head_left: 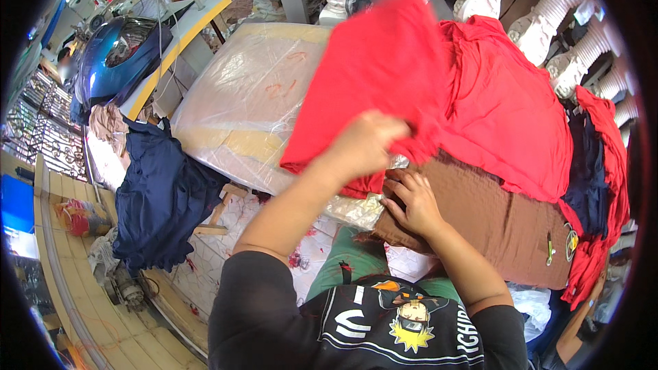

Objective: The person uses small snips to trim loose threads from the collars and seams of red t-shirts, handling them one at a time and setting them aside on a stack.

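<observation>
My left hand point(362, 144) is raised and grips the lower edge of a red cloth piece point(377, 75), lifting it above the work surface. My right hand point(411, 202) lies flat with fingers spread on the near left corner of a brown garment point(493, 226), which is spread in front of me. More red fabric point(507, 109) is piled behind the brown garment and hangs down along its right side point(603, 233).
A plastic-wrapped board point(240, 103) covers the table to the left. Dark navy fabric point(161, 199) hangs off its left edge. A blue vehicle body point(116, 55) and yellow-edged tables point(185, 27) stand at far left. White balusters point(569, 20) line the back right.
</observation>
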Demonstrator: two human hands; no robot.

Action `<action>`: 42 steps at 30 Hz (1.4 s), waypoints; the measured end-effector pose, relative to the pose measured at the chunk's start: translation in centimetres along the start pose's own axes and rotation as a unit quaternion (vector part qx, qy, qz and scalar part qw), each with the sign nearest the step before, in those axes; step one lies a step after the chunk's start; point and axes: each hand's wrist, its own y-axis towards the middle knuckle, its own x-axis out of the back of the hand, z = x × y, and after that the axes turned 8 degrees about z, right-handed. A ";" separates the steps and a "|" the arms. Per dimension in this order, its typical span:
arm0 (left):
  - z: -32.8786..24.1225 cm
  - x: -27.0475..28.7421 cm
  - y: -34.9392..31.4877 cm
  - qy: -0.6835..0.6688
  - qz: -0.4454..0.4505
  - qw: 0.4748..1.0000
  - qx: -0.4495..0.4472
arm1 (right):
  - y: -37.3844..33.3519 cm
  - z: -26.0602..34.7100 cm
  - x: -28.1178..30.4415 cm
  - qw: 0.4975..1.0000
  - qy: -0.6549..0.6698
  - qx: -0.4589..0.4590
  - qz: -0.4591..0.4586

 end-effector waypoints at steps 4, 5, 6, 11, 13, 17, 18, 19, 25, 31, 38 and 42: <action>-1.3 -7.3 -0.1 -0.063 0.052 0.997 0.002 | -0.6 -1.2 -1.4 0.999 0.038 0.004 -0.017; -1.3 -7.9 -0.1 -0.087 0.044 0.995 0.015 | -0.6 -1.1 -1.4 0.998 0.050 -0.022 0.006; -1.4 -8.1 -0.1 -0.110 0.037 0.993 0.026 | -0.7 -1.0 -1.3 0.997 0.062 -0.049 0.028; -0.8 -9.0 -0.5 -0.144 -0.036 0.988 0.043 | -0.6 -0.8 -0.9 0.998 0.032 -0.038 0.035; -0.9 -8.0 -0.5 -0.193 -0.113 0.972 0.072 | -0.3 -0.7 -0.5 0.999 -0.036 0.005 0.010; 1.0 -0.2 -1.1 -0.601 -0.397 0.655 0.229 | -0.1 -0.3 -0.5 0.999 -0.013 0.028 -0.023; 1.6 2.2 -1.4 -0.644 -0.437 0.587 0.222 | -0.2 -0.5 -0.5 0.999 -0.013 0.026 -0.027; 2.8 4.3 -2.4 -0.651 -0.456 0.577 0.188 | -0.3 -0.6 -0.4 0.999 -0.014 0.024 -0.032; 13.9 9.4 -13.7 -0.569 -0.573 0.532 0.254 | -0.4 -0.9 -0.6 0.999 -0.019 0.033 -0.039; 20.9 5.5 -23.9 -0.540 -0.557 0.482 0.407 | -0.3 -0.6 -0.5 0.998 0.004 0.040 -0.041; 18.2 4.3 -18.7 -0.433 -0.589 0.558 0.394 | -0.7 -1.1 -0.7 0.999 0.010 0.030 -0.036; 18.2 4.3 -18.9 -0.411 -0.611 0.544 0.403 | -0.8 -0.9 -0.8 0.999 0.005 0.036 -0.036</action>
